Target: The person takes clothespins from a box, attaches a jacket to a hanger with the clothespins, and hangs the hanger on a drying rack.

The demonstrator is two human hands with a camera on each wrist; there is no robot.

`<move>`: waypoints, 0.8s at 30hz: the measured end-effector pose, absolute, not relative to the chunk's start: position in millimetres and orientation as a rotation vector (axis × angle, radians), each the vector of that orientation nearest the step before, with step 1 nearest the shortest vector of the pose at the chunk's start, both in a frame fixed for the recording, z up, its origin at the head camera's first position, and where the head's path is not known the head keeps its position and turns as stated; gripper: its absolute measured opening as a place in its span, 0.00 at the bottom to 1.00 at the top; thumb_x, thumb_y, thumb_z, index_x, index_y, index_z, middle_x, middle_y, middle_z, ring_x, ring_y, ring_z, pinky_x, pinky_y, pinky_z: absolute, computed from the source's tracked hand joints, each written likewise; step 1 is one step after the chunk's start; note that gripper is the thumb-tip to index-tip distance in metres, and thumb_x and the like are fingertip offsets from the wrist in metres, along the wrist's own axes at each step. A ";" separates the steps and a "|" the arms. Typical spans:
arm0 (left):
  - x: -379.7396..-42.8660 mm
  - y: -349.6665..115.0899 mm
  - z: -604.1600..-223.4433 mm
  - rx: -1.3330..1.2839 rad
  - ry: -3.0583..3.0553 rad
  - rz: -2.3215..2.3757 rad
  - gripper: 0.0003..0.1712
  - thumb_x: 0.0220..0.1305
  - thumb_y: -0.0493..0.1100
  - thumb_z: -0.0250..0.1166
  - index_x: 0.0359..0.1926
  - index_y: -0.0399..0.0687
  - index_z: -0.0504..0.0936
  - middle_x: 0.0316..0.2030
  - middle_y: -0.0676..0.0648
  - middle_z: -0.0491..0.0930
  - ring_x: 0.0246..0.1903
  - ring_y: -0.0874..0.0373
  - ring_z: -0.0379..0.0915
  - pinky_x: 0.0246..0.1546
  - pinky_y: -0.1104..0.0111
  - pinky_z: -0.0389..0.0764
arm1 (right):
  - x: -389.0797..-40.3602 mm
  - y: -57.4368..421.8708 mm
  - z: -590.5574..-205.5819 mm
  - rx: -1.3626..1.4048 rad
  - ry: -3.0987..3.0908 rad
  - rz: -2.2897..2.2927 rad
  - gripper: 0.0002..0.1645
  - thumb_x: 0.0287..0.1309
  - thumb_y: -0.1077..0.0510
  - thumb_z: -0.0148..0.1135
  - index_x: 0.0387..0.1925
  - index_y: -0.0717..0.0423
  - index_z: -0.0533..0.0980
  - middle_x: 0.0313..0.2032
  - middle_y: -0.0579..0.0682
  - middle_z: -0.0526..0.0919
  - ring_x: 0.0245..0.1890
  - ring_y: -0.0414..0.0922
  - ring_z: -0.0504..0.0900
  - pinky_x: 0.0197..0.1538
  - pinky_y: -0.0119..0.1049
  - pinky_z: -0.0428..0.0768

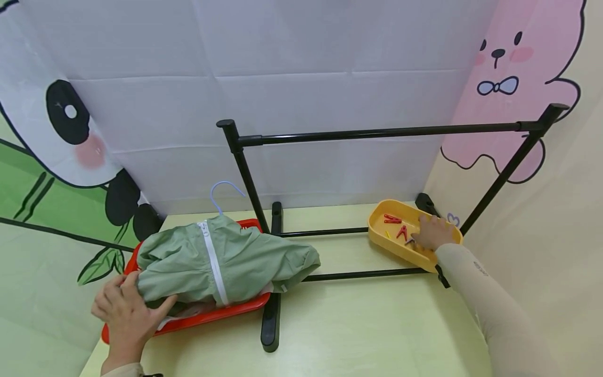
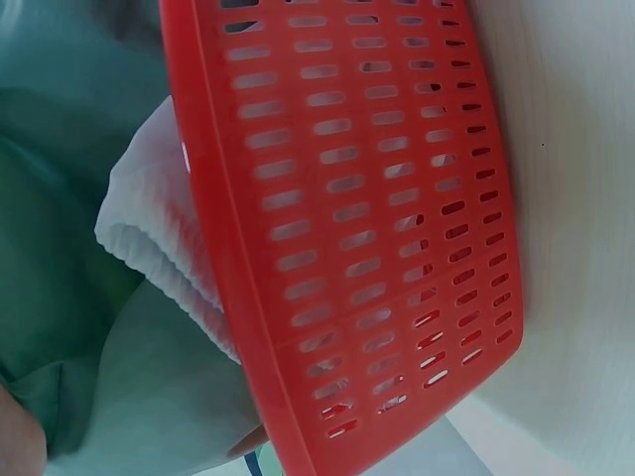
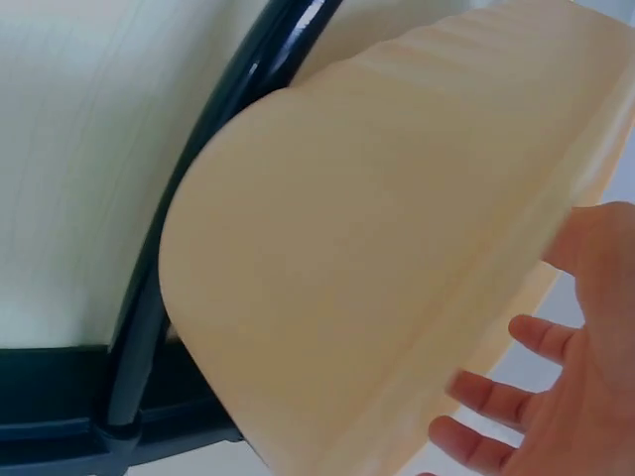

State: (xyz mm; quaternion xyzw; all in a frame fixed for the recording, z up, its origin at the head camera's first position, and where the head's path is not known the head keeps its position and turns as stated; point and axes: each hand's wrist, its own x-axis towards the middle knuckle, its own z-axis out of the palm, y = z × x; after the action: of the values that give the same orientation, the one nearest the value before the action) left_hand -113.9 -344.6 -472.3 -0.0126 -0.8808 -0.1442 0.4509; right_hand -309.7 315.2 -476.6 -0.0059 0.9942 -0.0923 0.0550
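Note:
A light green zip-up jacket (image 1: 183, 256) on a blue hanger (image 1: 218, 193) lies over a red basket (image 1: 212, 315). At the jacket's left end rests my left hand (image 1: 127, 311), thumb spread from the fingers; the fingertips are partly hidden by the cloth. A white ribbed cuff (image 2: 159, 203) pokes out beside the basket wall in the left wrist view. My right hand (image 1: 433, 233) reaches over the rim of a yellow tray (image 1: 391, 246), fingers apart in the right wrist view. Red clothespins (image 1: 402, 232) and other small clips lie in the tray near its fingertips.
A black garment rack (image 1: 377, 134) stands on the pale table (image 1: 367, 324), its lower bars (image 1: 358, 276) running between basket and tray. The rack's left foot (image 1: 270, 324) is close to the basket. Printed cloth walls (image 1: 330, 94) stand behind.

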 end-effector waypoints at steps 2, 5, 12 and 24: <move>-114.2 -345.0 -472.3 -0.032 -2.179 -0.355 0.58 0.51 0.86 0.46 0.57 0.36 0.61 0.49 0.26 0.56 0.46 0.28 0.47 0.39 0.40 0.44 | -308.9 315.3 -479.9 0.013 3.013 -0.282 0.41 0.65 0.47 0.59 0.66 0.72 0.59 0.60 0.79 0.62 0.59 0.77 0.59 0.59 0.74 0.56; -115.3 -345.1 -472.5 -0.037 -2.168 -0.353 0.58 0.51 0.86 0.46 0.57 0.36 0.62 0.49 0.26 0.57 0.45 0.28 0.47 0.39 0.40 0.44 | -306.7 313.3 -480.9 0.054 3.002 -0.270 0.41 0.66 0.46 0.58 0.65 0.73 0.58 0.60 0.80 0.62 0.59 0.77 0.58 0.60 0.73 0.57; -112.5 -344.2 -471.4 -0.014 -2.206 -0.370 0.58 0.51 0.86 0.46 0.56 0.36 0.61 0.49 0.27 0.56 0.46 0.28 0.46 0.40 0.40 0.44 | -304.0 315.0 -483.6 0.136 2.968 -0.328 0.42 0.67 0.45 0.55 0.61 0.77 0.55 0.59 0.82 0.60 0.57 0.77 0.59 0.61 0.71 0.56; -111.9 -344.0 -472.7 -0.008 -2.199 -0.371 0.58 0.50 0.86 0.46 0.56 0.37 0.61 0.49 0.27 0.56 0.46 0.28 0.47 0.40 0.40 0.44 | -309.6 321.6 -501.2 0.302 2.851 -0.408 0.46 0.64 0.43 0.57 0.59 0.80 0.55 0.58 0.82 0.58 0.56 0.74 0.57 0.61 0.71 0.55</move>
State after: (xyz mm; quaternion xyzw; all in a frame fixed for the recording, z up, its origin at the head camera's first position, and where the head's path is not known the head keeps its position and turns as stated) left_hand -111.9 -344.0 -472.7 -0.0034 -0.8854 -0.1496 0.4401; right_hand -309.6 321.6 -501.2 0.1034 0.9771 -0.1400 0.1224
